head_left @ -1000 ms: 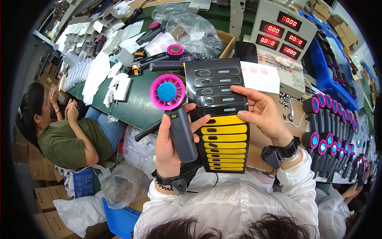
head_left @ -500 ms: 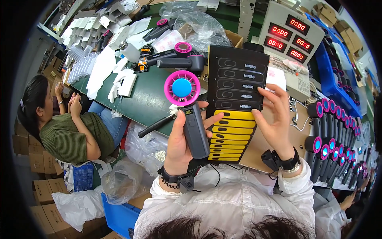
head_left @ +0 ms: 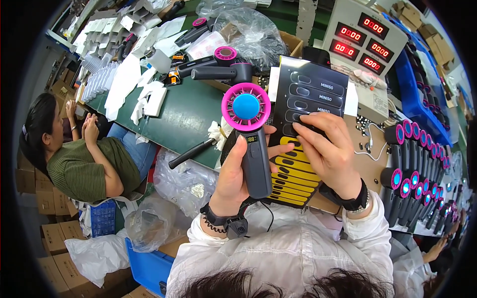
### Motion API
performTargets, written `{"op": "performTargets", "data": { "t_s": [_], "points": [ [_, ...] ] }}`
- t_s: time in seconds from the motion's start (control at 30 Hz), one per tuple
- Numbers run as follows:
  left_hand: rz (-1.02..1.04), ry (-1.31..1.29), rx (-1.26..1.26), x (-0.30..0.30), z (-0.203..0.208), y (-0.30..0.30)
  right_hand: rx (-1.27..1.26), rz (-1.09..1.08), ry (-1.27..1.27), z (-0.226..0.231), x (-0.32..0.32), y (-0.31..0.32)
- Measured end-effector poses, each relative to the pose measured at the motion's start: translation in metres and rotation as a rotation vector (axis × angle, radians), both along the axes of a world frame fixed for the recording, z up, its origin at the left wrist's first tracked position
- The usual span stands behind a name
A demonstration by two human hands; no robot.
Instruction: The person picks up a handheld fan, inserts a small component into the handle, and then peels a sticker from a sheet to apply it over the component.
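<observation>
In my left hand [head_left: 231, 174] is a grey handheld fan [head_left: 257, 166] with a pink ring and a blue round centre. It stands head up, and a small display glows on its handle. Some left fingers reach past the handle to a black sticker sheet [head_left: 318, 89]. Black oblong labels fill the sheet's upper part; yellow strips show bare backing lower down. My right hand [head_left: 333, 154] bends over the sheet, its thumb and fingertips pinched at the lowest black label. Whether that label's edge has lifted is hidden by the fingers.
Other grey fans [head_left: 223, 72] lie behind on the green table [head_left: 174, 119], near clear plastic bags [head_left: 248, 37]. A meter with red digits [head_left: 365, 42] stands at the back right. Rows of upright fans [head_left: 407, 149] fill the right side. Another person [head_left: 87, 164] sits at left.
My right hand has moved inward over the sheet, its fingers closing at the lowest black label. The sheet has tilted and shifted right; the fan has moved right and slightly up.
</observation>
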State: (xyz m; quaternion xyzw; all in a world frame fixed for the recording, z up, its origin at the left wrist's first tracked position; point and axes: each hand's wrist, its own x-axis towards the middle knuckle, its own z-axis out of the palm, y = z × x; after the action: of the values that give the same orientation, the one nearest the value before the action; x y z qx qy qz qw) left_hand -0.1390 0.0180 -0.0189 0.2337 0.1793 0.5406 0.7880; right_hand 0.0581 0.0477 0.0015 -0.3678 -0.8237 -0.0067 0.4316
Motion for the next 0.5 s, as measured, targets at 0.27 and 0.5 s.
{"op": "performTargets", "data": {
  "t_s": [0.27, 0.5],
  "points": [
    [0.008, 0.055, 0.013, 0.005, -0.006, 0.013, -0.06, 0.022, 0.027, -0.005, 0.005, 0.013],
    [0.005, 0.092, 0.065, 0.005, -0.015, 0.016, -0.071, 0.043, 0.041, -0.011, 0.005, 0.019]
  ]
}}
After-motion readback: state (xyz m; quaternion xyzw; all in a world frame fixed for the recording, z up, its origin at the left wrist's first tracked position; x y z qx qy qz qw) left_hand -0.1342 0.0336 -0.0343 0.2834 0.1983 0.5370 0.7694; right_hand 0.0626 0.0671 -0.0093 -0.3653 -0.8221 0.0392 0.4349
